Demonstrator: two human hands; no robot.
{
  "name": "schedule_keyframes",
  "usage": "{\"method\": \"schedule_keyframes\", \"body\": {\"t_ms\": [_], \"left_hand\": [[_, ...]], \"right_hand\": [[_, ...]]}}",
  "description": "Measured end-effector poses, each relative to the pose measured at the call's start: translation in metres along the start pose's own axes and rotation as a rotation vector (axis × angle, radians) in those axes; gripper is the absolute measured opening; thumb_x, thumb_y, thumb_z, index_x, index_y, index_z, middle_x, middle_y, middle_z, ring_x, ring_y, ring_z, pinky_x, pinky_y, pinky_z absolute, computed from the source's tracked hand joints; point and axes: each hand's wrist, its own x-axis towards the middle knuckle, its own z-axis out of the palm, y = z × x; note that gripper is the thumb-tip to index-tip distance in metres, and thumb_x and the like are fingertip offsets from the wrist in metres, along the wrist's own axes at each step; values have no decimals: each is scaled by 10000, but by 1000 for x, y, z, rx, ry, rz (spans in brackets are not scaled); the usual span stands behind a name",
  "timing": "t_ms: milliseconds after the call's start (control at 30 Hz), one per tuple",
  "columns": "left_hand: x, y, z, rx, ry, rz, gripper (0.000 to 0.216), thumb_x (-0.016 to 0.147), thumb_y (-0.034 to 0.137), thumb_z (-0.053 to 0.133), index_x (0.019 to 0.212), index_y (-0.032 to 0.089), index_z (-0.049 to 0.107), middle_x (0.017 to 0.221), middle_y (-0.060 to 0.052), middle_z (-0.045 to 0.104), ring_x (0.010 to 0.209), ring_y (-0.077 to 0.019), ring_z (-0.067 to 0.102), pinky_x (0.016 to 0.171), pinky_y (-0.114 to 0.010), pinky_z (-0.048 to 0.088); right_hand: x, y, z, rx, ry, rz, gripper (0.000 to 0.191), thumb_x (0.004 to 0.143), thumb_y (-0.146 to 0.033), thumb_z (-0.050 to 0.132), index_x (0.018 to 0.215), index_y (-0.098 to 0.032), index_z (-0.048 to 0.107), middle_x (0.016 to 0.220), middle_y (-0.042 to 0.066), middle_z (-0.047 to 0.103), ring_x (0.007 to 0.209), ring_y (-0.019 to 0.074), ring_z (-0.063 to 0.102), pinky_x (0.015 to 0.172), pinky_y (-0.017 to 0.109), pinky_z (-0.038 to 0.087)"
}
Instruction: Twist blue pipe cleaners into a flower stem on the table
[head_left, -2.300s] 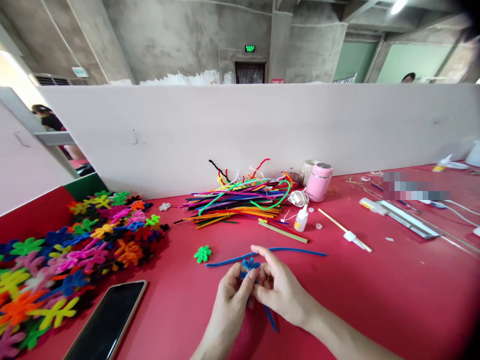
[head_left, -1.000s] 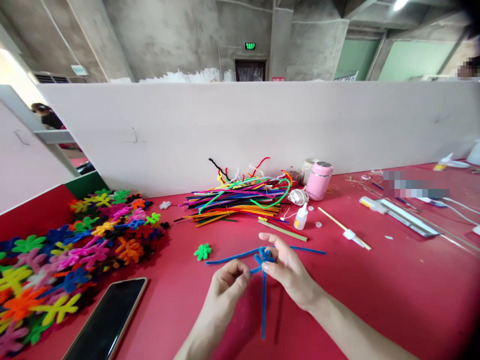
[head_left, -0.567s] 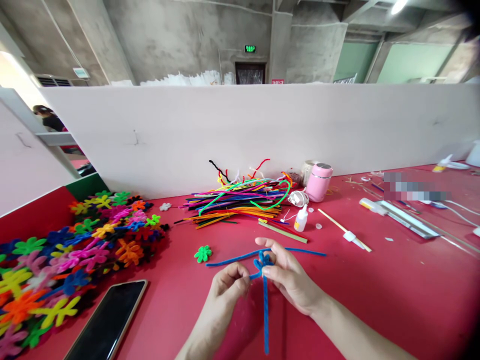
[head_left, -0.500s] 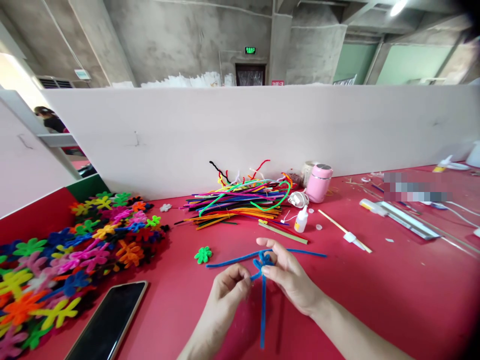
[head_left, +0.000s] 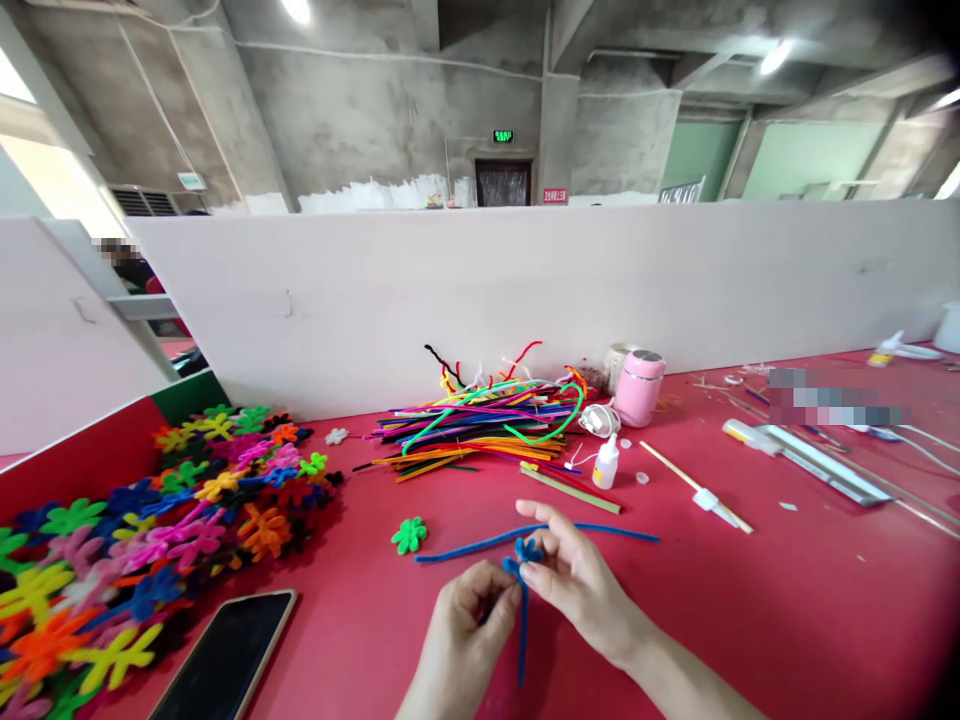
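Note:
Between my two hands is a blue pipe cleaner (head_left: 523, 635), bent into small petal loops at the top with a straight tail hanging down. My left hand (head_left: 472, 625) pinches it at the lower left of the loops. With thumb and fingers, my right hand (head_left: 577, 585) grips the looped part from the right, one finger raised. Behind the hands, a second blue pipe cleaner (head_left: 465, 547) lies across the table, partly hidden by my right hand. A green pipe-cleaner flower (head_left: 409, 535) lies to the left of it.
Many coloured flowers (head_left: 180, 520) are heaped at the left beside a phone (head_left: 225, 655). A pile of pipe cleaners (head_left: 480, 425) lies at the back, near a pink cup (head_left: 640, 388) and a glue bottle (head_left: 606, 463). Further right lies a stick (head_left: 675, 470). A white partition (head_left: 465, 300) stands behind.
The camera view has tilted up slightly. My left hand has come closer to my right at the loops, and its fingers now cover more of the blue pipe cleaner.

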Motion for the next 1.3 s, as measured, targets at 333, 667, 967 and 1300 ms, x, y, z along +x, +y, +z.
{"method": "schedule_keyframes", "body": {"t_ms": [333, 667, 967, 1300], "left_hand": [[1, -3, -6, 32, -52, -3, 259, 741, 335, 519, 562, 155, 470, 519, 45, 374, 502, -89, 310, 477, -204, 278], [3, 1, -13, -131, -206, -123, 264, 763, 365, 489, 602, 156, 475, 450, 27, 484, 417, -93, 417, 465, -217, 336], [-1, -1, -2, 122, -177, -57, 220, 786, 279, 417, 602, 165, 461, 493, 11, 476, 458, -113, 423, 468, -219, 339], [-3, 1, -1, 382, -17, 85, 256, 755, 232, 436, 505, 177, 425, 485, 46, 346, 475, -99, 286, 471, -219, 239]], "right_hand": [[-2, -6, 3, -41, 25, 5, 419, 784, -244, 508, 1160, -215, 327, 788, 0, 482, 735, 133, 473, 699, 294, 387], [-3, -10, 4, 179, -1, 70, 409, 717, -266, 610, 1072, -252, 406, 763, -26, 484, 689, 112, 474, 648, 252, 377], [7, 3, -8, 105, 101, 112, 496, 707, -229, 621, 1136, -208, 372, 699, -40, 492, 645, 103, 479, 633, 251, 357], [8, 2, -9, 110, 218, 111, 481, 696, -267, 629, 1120, -195, 413, 645, -57, 460, 623, 103, 472, 632, 240, 363]]}}
